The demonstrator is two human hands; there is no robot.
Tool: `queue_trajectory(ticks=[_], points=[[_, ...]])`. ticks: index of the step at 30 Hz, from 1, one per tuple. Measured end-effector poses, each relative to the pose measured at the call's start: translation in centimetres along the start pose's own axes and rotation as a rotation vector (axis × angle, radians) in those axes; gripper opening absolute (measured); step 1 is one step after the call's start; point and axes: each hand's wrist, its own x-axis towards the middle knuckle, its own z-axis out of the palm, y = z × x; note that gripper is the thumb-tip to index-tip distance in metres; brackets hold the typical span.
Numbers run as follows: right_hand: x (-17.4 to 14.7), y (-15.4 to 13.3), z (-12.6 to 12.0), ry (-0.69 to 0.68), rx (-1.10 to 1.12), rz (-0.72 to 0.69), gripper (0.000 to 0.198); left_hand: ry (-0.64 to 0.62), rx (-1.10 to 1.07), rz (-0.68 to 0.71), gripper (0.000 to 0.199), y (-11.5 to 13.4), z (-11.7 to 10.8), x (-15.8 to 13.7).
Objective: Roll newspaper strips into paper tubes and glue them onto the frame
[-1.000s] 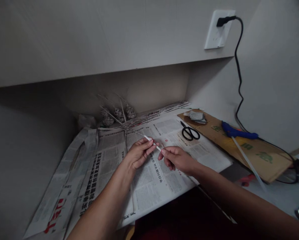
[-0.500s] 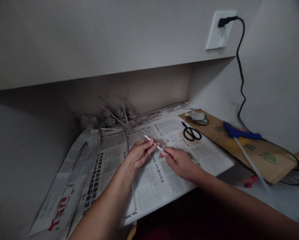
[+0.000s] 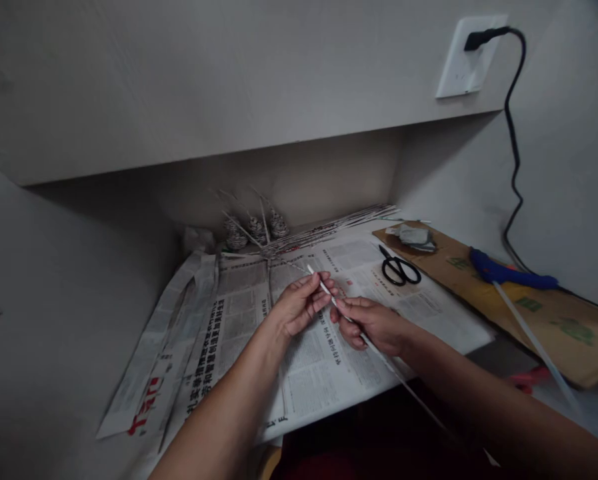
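Note:
Between my two hands runs a thin rolled paper stick [image 3: 373, 349], white at its upper end and stretching down past the table's front edge. My left hand [image 3: 303, 303] pinches it near the upper tip with thumb and fingers. Just below, my right hand [image 3: 371, 325] is closed around the same stick. Both hands hover over a newspaper sheet [image 3: 243, 347] spread on the table. A bundle of similar paper sticks [image 3: 339, 225] lies behind them.
Black-handled scissors [image 3: 400, 269] lie right of my hands. Beyond are cardboard [image 3: 553, 327], a blue glue gun [image 3: 511, 272] and a grey folded wad [image 3: 415, 237]. Several woven cone shapes [image 3: 255, 229] stand at the back. Newspaper strips [image 3: 143, 373] lie left. A black cord [image 3: 513, 147] hangs from the socket.
The view has shifted, so everything sits farther right. A long length of the paper stick now shows below my right hand, whose fingers have changed their hold on it.

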Motion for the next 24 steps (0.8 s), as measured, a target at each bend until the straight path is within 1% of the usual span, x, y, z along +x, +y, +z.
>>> queue_trajectory(ticks=[4, 6, 7, 10, 13, 15, 17, 18, 19, 21, 22, 24], points=[[-0.09, 0.25, 0.31, 0.121, -0.207, -0.073, 0.037, 0.047, -0.015, 0.045, 0.015, 0.00, -0.20, 0.25], [-0.21, 0.30, 0.42, 0.159, -0.241, -0.083, 0.036, 0.057, -0.015, 0.044, 0.016, 0.02, -0.39, 0.37], [-0.26, 0.32, 0.44, 0.156, -0.215, -0.076, 0.036, 0.055, -0.014, 0.039, 0.018, 0.03, -0.47, 0.41], [-0.29, 0.35, 0.32, 0.091, -0.055, -0.022, 0.036, 0.047, -0.012, 0.030, 0.024, 0.03, -0.51, 0.42], [-0.10, 0.41, 0.10, 0.049, 0.063, 0.024, 0.034, 0.032, -0.014, 0.049, 0.036, -0.08, -0.16, 0.18], [0.08, 0.47, 0.06, 0.041, 0.089, 0.040, 0.033, -0.009, 0.013, 0.054, 0.039, -0.27, 0.17, -0.04], [0.18, 0.51, 0.12, 0.063, 0.054, 0.042, 0.035, -0.060, 0.059, 0.043, 0.035, -0.54, 0.39, -0.16], [0.17, 0.51, 0.18, 0.093, 0.002, 0.034, 0.035, -0.064, 0.072, 0.042, 0.031, -0.67, 0.43, -0.16], [0.10, 0.48, 0.25, 0.131, -0.076, 0.022, 0.035, -0.042, 0.070, 0.050, 0.028, -0.78, 0.42, -0.10], [-0.17, 0.38, 0.43, 0.236, -0.306, -0.025, 0.032, 0.059, 0.016, 0.099, 0.025, -0.91, 0.31, 0.14], [-0.34, 0.33, 0.55, 0.293, -0.445, -0.068, 0.028, 0.106, -0.030, 0.126, 0.025, -0.93, 0.26, 0.28], [-0.62, 0.30, 0.87, 0.388, -0.686, -0.183, 0.021, 0.141, -0.139, 0.184, 0.025, -0.86, 0.25, 0.52]])
